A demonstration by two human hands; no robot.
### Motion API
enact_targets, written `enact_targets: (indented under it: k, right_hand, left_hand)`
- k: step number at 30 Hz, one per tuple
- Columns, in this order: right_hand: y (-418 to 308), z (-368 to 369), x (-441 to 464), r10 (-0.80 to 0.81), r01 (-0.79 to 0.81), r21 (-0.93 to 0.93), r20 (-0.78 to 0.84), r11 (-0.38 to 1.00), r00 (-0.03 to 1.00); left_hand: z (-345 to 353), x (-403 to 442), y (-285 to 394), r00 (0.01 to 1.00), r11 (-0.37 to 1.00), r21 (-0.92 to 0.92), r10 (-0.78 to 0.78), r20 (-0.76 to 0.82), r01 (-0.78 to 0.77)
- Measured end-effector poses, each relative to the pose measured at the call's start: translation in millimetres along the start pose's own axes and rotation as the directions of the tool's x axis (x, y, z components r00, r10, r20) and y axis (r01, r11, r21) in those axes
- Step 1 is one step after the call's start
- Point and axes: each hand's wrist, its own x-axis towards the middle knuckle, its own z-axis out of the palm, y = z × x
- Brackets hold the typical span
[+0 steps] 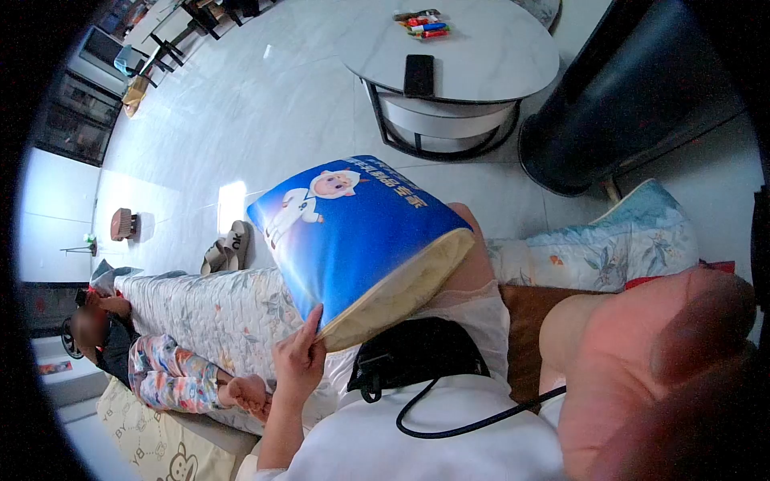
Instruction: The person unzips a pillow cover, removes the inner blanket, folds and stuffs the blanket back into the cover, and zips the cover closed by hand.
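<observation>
A blue cushion [353,240] with a cartoon figure in white and cream-coloured sides rests tilted on my lap. My left hand [301,357] is at its lower left corner, the index finger along the edge and the other fingers curled in against it. Large and blurred, my right hand [642,361] is raised close to the camera on the right side. Its fingers are too smeared and dark to make out, and I see nothing in it. Below the cushion, a black pouch [421,357] with a black cord [461,433] lies against my white shirt.
Ahead is an oval table [489,60] bearing a black phone [419,75] and several coloured pens [425,26]. A dark cylinder [593,120] stands at right. Another person [172,369] lies on the floral-covered sofa [208,309] to the left. Slippers [227,248] are on the floor.
</observation>
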Motion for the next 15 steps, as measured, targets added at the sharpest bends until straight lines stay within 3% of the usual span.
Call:
enact_targets:
  k: [15]
  right_hand:
    - [1.0, -0.3, 0.2, 0.012, -0.012, -0.015, 0.0, 1.0, 1.0]
  left_hand:
    - [0.0, -0.9, -0.9, 1.0, 1.0, -0.013, -0.026, 0.013, 0.026]
